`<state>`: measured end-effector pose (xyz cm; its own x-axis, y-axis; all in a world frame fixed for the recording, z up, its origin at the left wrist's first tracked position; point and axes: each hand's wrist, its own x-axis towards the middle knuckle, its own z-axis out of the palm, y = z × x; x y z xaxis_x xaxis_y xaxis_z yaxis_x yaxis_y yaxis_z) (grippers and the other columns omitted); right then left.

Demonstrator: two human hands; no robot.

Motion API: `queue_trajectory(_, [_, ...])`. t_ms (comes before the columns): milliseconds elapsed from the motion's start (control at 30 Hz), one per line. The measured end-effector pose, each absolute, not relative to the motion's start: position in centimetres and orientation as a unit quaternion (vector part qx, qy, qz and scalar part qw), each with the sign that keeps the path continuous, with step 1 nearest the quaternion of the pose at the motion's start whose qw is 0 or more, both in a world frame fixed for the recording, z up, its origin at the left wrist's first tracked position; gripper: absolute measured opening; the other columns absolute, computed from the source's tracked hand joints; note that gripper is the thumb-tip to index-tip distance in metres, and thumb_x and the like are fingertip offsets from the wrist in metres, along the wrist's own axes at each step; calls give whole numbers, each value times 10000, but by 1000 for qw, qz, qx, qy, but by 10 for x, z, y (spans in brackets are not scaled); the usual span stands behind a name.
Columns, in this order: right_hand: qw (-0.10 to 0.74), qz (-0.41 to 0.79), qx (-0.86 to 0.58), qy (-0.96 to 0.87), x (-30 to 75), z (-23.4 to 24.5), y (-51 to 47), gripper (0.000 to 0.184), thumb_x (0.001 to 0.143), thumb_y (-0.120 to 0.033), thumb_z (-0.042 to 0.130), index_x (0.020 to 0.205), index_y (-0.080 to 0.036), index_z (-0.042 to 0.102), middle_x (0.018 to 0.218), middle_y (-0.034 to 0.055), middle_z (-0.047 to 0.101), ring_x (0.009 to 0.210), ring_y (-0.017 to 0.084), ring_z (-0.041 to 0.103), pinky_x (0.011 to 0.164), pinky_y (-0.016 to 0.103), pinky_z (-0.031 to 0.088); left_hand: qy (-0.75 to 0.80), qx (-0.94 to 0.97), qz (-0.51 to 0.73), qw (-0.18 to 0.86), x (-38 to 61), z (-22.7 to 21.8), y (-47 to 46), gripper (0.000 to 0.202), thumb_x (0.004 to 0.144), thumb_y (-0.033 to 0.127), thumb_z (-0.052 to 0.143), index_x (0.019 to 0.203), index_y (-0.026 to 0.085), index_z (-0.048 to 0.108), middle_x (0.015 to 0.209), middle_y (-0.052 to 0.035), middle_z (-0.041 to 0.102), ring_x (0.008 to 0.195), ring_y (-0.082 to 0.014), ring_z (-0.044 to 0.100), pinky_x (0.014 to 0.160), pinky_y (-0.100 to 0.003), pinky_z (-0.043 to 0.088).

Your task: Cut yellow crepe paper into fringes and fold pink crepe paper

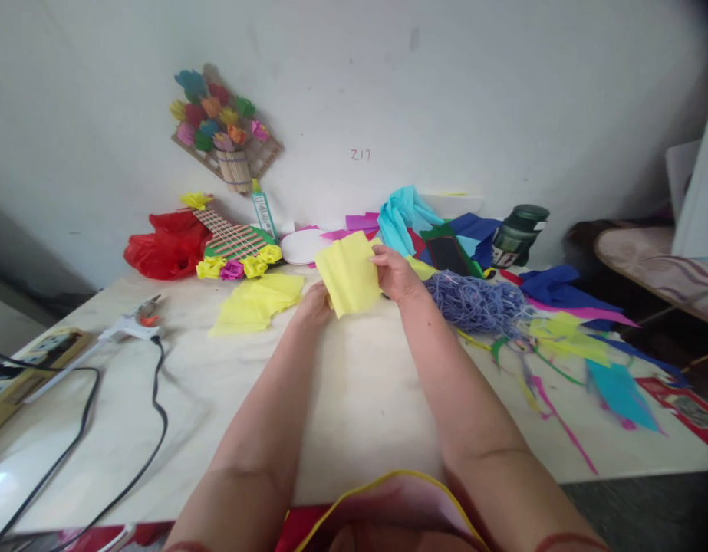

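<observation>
Both my hands hold up a yellow sheet of crepe paper [347, 274] above the white table [342, 399]. My left hand [313, 305] grips its lower left edge, partly hidden behind the sheet. My right hand [395, 273] pinches the sheet's right edge with closed fingers. A second yellow paper sheet [255, 303] lies flat on the table just left of my left hand. A heap of purple yarn [474, 300] sits directly right of my right hand.
A glue gun [129, 325] with a black cord [158, 399] lies at left near a power strip [37, 354]. A red plastic bag [168, 245], a paper-flower craft [238, 247], a white plate [301, 245], coloured paper scraps [566, 337] and a dark jar [518, 231] crowd the back and right.
</observation>
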<state>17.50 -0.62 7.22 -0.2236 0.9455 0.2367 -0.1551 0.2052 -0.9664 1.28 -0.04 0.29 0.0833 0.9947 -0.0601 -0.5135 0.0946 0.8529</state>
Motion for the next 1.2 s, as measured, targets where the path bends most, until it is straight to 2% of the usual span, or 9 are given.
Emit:
queue_trajectory(133, [532,558,-371,-517,161,50,5,135,634,-278,520,704,-182,457,608,-13,545,590,120,549,543,216,420,349,377,556,654,13,-7,4,262,699,190,602,946,108,634,821,-103,684,830,-216,637,764,-334,515])
queue_trajectory(267, [476,537,-525,-459,158,16,18,149,627,-257,560,725,-172,486,561,-19,528,537,118,530,505,220,431,368,355,532,674,7,-6,6,266,696,124,570,949,61,621,803,-120,682,816,-218,640,754,-328,517])
queue_trajectory(400, [444,468,-598,-475,162,-2,23,248,634,-205,573,876,-158,548,700,0,597,620,112,567,545,205,453,378,339,527,682,4,1,3,274,687,58,522,944,59,618,810,-124,681,812,-211,643,751,-318,519])
queue_trajectory(500, [450,444,-601,-489,162,-6,26,388,643,-214,583,1022,-153,530,803,25,620,694,124,591,594,216,472,365,340,533,683,3,3,2,280,682,35,506,937,57,619,822,-128,679,819,-210,642,763,-320,515])
queue_trajectory(633, [465,405,-592,-520,162,-9,27,459,652,-241,580,1097,-160,505,843,38,624,733,138,596,648,244,482,372,332,542,677,3,3,2,292,668,7,495,928,54,621,826,-133,677,835,-213,639,777,-324,509])
queue_trajectory(733, [458,366,-599,-545,161,-11,26,423,656,-238,565,1071,-164,528,858,39,631,741,133,593,661,232,477,380,331,544,671,4,4,1,306,648,-10,495,917,57,624,831,-136,676,841,-220,637,783,-330,505])
queue_trajectory(900, [415,346,-604,-586,159,-10,26,264,686,-177,497,915,-131,621,909,48,664,803,120,602,705,197,466,375,336,541,673,4,6,-1,351,625,-24,473,936,55,614,834,-136,676,829,-217,639,783,-333,501])
queue_trajectory(1033, [418,362,-609,-568,158,-10,26,298,700,-183,499,958,-132,640,941,54,673,830,124,613,720,206,470,362,344,528,686,1,4,0,401,597,-28,436,947,65,607,802,-118,677,812,-203,641,762,-318,504])
queue_trajectory(1200, [432,368,-607,-556,159,-13,27,386,625,-214,607,1002,-137,632,1004,68,658,886,143,609,766,222,462,369,341,518,692,0,3,2,408,585,-13,418,931,85,612,736,-91,669,778,-189,645,728,-298,506])
